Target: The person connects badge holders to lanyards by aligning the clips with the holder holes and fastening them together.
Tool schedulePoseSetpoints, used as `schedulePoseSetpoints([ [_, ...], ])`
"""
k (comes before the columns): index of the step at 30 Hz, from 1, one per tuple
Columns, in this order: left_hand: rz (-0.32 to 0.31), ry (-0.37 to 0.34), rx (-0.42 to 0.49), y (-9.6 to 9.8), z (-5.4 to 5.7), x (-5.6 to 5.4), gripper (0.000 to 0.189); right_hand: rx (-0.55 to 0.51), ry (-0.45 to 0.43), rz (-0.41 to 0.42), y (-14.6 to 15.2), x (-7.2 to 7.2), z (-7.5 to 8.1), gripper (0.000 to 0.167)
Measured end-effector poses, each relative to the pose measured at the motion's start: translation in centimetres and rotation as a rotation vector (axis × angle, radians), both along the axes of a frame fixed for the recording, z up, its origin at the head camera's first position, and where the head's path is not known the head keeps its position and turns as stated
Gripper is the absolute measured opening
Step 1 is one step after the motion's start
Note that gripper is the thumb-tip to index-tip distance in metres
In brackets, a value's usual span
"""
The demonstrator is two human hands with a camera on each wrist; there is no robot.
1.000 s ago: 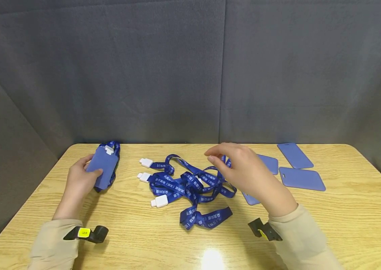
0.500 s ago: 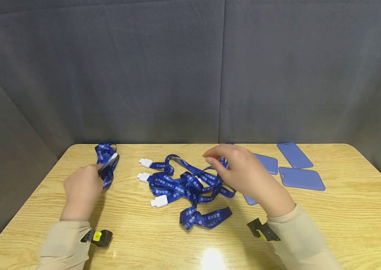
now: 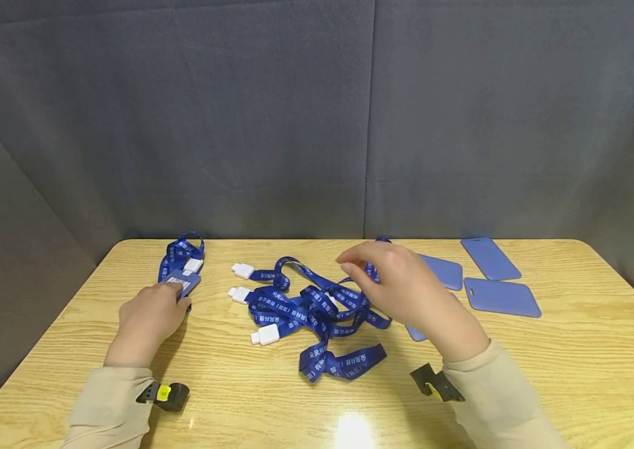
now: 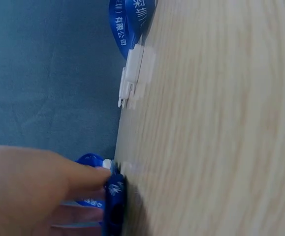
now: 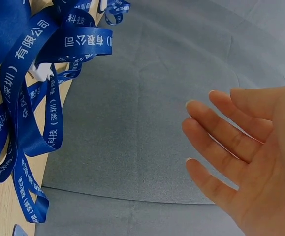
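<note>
At the far left of the table in the head view, my left hand point(image 3: 151, 318) grips a blue badge holder point(image 3: 190, 282) by its near end. A white clip point(image 3: 193, 265) joins the holder to a dark blue lanyard point(image 3: 179, 252), bunched behind and beneath it. The left wrist view shows the thumb and fingers point(image 4: 85, 176) around the holder, low over the tabletop. My right hand point(image 3: 401, 280) hovers over the right side of a lanyard pile point(image 3: 305, 312), fingers loosely bent, touching nothing. Seen from the right wrist, its palm point(image 5: 265, 172) holds nothing.
White clips point(image 3: 265, 335) stick out from the pile's left side. Several blue badge holders point(image 3: 503, 297) lie on the right of the wooden table point(image 3: 210, 399), one point(image 3: 417, 332) partly hidden by my right arm. A grey cloth wall point(image 3: 266, 125) rises behind the table.
My left hand has turned over, palm down, and tilted the badge holder so its printed label now shows, then lowered it onto the bunched lanyard. My right hand has barely moved.
</note>
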State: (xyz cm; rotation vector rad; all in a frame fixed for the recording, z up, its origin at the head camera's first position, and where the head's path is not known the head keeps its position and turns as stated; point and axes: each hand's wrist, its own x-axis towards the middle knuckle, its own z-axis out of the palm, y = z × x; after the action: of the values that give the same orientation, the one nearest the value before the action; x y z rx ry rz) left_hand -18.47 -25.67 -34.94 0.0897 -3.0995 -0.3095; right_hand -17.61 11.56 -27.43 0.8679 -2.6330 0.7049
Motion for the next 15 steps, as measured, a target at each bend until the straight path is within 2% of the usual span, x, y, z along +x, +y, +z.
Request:
schedulePoseSetpoints([
  [7,-0.005,0.106,0.069,0.6,0.1,-0.2,0.035,0.002,0.018,0.001,0.1,0.0,0.0,0.019],
  [15,-0.021,0.119,0.092,1.2,0.7,-0.2,0.033,0.009,0.014,-0.004,0.1,0.0,0.1,0.019],
])
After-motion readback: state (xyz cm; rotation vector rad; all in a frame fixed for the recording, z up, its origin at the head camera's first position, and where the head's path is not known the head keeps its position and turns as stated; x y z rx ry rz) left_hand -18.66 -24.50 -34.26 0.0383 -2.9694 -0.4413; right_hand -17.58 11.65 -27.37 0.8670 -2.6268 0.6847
